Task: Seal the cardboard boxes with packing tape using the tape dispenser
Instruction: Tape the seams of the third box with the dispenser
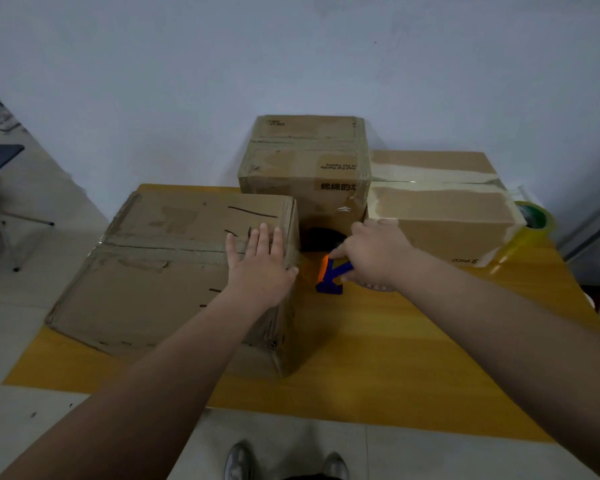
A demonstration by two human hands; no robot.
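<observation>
A large cardboard box lies on the left of the yellow table, with tape along its top seam. My left hand presses flat on the box's top near its right edge, fingers straight. My right hand grips the blue tape dispenser, which has an orange part and sits low in the gap just right of that box. A taller taped box stands behind the gap. A third box with pale tape across its top lies at the right.
A roll of yellowish tape sits at the right box's far right corner, with a strip running down the box's side. A dark table and chair legs stand on the floor at left. The wall is right behind the boxes.
</observation>
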